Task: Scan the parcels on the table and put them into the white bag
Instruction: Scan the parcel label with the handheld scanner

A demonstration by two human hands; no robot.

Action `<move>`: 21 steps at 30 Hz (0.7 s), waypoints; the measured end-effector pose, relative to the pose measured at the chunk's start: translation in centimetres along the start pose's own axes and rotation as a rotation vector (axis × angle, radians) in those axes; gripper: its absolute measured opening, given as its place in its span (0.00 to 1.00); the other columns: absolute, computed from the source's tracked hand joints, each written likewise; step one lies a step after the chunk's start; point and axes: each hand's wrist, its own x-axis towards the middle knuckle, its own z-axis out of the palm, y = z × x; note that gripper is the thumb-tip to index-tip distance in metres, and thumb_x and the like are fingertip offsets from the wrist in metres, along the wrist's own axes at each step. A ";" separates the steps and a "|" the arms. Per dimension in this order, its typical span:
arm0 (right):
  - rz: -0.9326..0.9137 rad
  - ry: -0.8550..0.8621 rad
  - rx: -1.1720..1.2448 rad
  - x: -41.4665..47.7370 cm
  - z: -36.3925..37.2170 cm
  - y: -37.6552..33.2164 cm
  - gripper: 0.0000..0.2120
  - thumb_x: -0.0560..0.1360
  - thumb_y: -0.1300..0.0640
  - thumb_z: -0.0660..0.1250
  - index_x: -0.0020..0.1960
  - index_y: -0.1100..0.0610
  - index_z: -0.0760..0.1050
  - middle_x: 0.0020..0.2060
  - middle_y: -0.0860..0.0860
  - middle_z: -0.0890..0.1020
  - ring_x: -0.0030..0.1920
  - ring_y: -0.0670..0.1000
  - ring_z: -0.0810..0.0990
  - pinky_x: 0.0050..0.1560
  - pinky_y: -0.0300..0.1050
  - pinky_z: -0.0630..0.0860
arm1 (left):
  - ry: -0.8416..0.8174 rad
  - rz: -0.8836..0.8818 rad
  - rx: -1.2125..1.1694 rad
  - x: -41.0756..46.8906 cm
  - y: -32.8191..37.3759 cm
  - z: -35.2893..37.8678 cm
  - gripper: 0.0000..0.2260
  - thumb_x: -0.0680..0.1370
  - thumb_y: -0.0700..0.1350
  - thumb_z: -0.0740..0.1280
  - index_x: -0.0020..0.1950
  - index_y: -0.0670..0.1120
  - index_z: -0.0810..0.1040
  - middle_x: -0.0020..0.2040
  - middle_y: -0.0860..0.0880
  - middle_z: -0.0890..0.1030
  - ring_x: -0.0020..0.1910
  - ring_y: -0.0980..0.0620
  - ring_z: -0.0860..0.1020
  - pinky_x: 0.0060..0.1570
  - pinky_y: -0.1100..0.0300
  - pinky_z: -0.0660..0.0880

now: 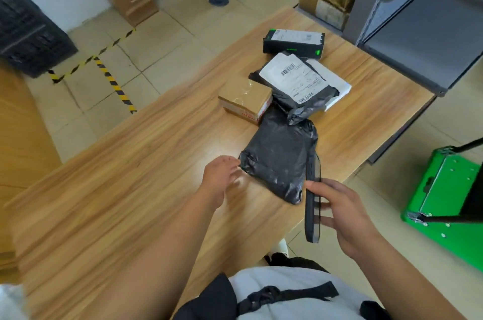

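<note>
Tabletop (125, 163): wood.
Left hand (220, 174): loose fingers touching black parcel (279, 157) corner.
Right hand (347, 212): clamped on scanner (312, 204).
Risk: no label showing; scan may fail.

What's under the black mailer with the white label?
A white parcel sticks out beneath the labelled black mailer on its right side. Its crumpled near end appears to overlap the plain black parcel. The rest underneath is covered.

Black poly parcel (279, 160) flat on table near edge — four more parcels (295, 79) clustered behind.
</note>
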 end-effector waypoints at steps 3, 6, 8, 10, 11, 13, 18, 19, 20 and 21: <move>-0.002 -0.079 -0.037 0.6 1.5 -0.3 0.10 0.73 0.56 0.75 0.53 0.58 0.84 0.34 0.47 0.85 0.31 0.45 0.83 0.33 0.46 0.79 | -0.061 -0.032 -0.106 -2.4 -1.4 -3.4 0.04 0.75 0.40 0.70 0.42 0.47 0.81 0.45 0.49 0.84 0.49 0.49 0.83 0.51 0.50 0.78; -0.011 -0.165 -0.083 1.0 3.2 -0.6 0.07 0.73 0.55 0.76 0.50 0.55 0.85 0.36 0.48 0.86 0.32 0.45 0.83 0.32 0.45 0.79 | -0.087 -0.070 -0.301 -4.4 -2.4 -7.3 0.04 0.76 0.40 0.70 0.43 0.48 0.79 0.47 0.49 0.84 0.49 0.48 0.84 0.54 0.48 0.80; -0.017 -0.219 -0.114 1.2 4.3 -0.8 0.07 0.73 0.55 0.76 0.50 0.55 0.85 0.34 0.47 0.85 0.31 0.45 0.82 0.31 0.44 0.79 | -0.069 -0.069 -0.391 -5.8 -2.6 -10.0 0.05 0.75 0.41 0.71 0.43 0.49 0.77 0.49 0.49 0.83 0.51 0.48 0.82 0.51 0.51 0.79; -0.018 -0.261 -0.155 1.2 5.5 -0.8 0.08 0.73 0.54 0.76 0.51 0.56 0.85 0.33 0.47 0.84 0.33 0.48 0.82 0.31 0.45 0.79 | -0.017 -0.052 -0.442 -7.4 -2.3 -12.5 0.06 0.73 0.43 0.72 0.44 0.50 0.76 0.52 0.48 0.82 0.54 0.47 0.80 0.53 0.51 0.78; -0.018 -0.277 -0.173 1.2 6.1 -0.7 0.09 0.73 0.54 0.76 0.51 0.56 0.85 0.32 0.46 0.84 0.34 0.49 0.81 0.31 0.45 0.78 | 0.018 -0.035 -0.447 -8.3 -2.0 -13.7 0.06 0.73 0.43 0.72 0.44 0.50 0.76 0.54 0.47 0.82 0.56 0.46 0.79 0.54 0.51 0.77; -0.014 -0.312 -0.198 1.2 7.1 -0.4 0.09 0.73 0.54 0.76 0.51 0.56 0.85 0.32 0.46 0.83 0.34 0.50 0.81 0.32 0.46 0.78 | 0.100 0.015 -0.435 -10.1 -1.0 -15.7 0.05 0.76 0.42 0.71 0.45 0.49 0.76 0.56 0.47 0.81 0.60 0.46 0.79 0.55 0.50 0.76; 0.003 -0.381 -0.257 1.3 9.1 0.6 0.09 0.72 0.53 0.77 0.50 0.54 0.85 0.31 0.45 0.83 0.39 0.54 0.81 0.36 0.50 0.78 | 0.353 0.382 -0.187 -13.9 1.6 -17.4 0.10 0.78 0.44 0.71 0.38 0.54 0.81 0.45 0.56 0.83 0.52 0.54 0.80 0.49 0.59 0.76; 0.005 -0.396 -0.266 1.3 9.4 0.7 0.09 0.72 0.52 0.77 0.49 0.54 0.85 0.31 0.45 0.83 0.39 0.55 0.81 0.36 0.50 0.78 | 0.396 0.462 -0.064 -14.4 1.5 -17.1 0.08 0.77 0.45 0.71 0.39 0.55 0.81 0.45 0.59 0.83 0.48 0.57 0.80 0.44 0.65 0.75; 0.005 -0.407 -0.274 1.2 9.7 0.8 0.09 0.71 0.52 0.77 0.49 0.54 0.85 0.31 0.45 0.83 0.39 0.55 0.81 0.36 0.50 0.78 | 0.438 0.533 0.102 -14.7 1.1 -16.6 0.06 0.76 0.46 0.72 0.40 0.55 0.81 0.47 0.61 0.83 0.47 0.60 0.80 0.41 0.70 0.73; 0.004 -0.415 -0.281 1.2 9.9 0.9 0.10 0.71 0.52 0.77 0.50 0.54 0.85 0.31 0.46 0.83 0.39 0.55 0.82 0.37 0.51 0.78 | 0.466 0.593 0.295 -14.5 0.4 -16.2 0.06 0.76 0.47 0.72 0.40 0.56 0.80 0.49 0.61 0.82 0.48 0.61 0.79 0.42 0.72 0.72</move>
